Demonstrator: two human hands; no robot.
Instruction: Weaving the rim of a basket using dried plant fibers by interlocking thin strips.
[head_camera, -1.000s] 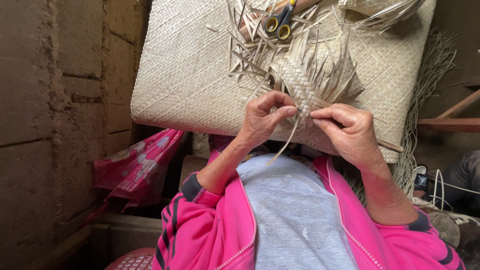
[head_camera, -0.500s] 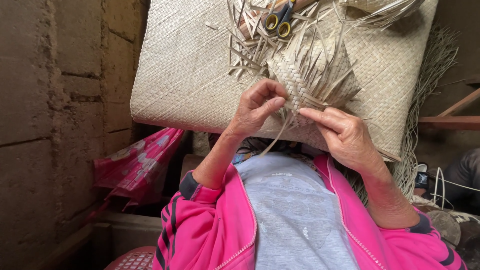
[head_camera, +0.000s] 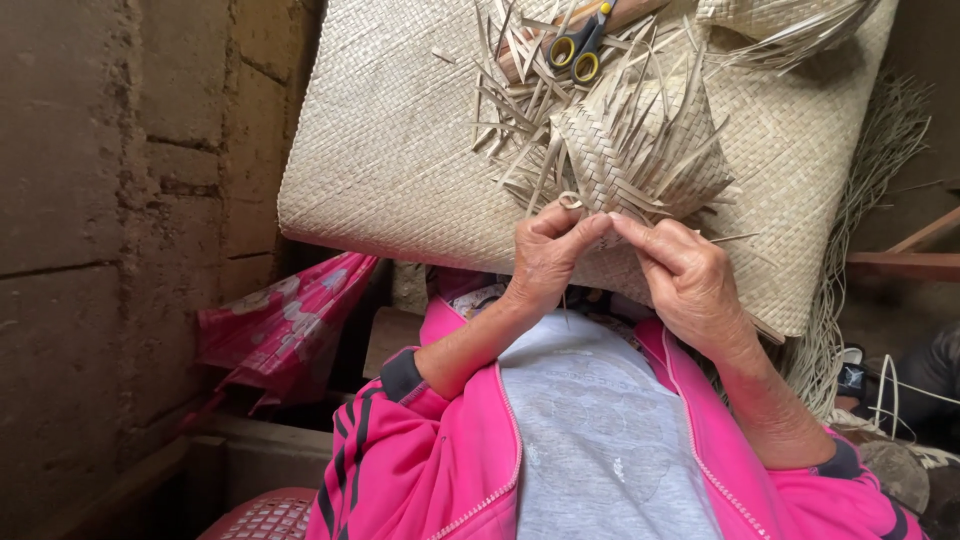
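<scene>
A small woven palm-leaf piece (head_camera: 640, 160) with many loose strip ends lies on a large woven mat (head_camera: 400, 150) spread over my lap. My left hand (head_camera: 545, 265) and my right hand (head_camera: 685, 275) meet at the near edge of the small piece. Both sets of fingertips pinch thin strips there, and one strip curls into a loop above my left thumb. Scissors with yellow handles (head_camera: 575, 50) rest on the mat beyond the piece, among cut strip ends.
A rough earthen wall (head_camera: 120, 200) rises close on the left. A pink patterned cloth (head_camera: 290, 320) hangs below the mat's left edge. A pink plastic basket (head_camera: 265, 515) shows at the bottom. Loose fibres (head_camera: 850, 300) trail off the mat's right side.
Both hands have moved up and closer to the edge of the small woven piece. The strip that hung down between them is now folded up into a small loop.
</scene>
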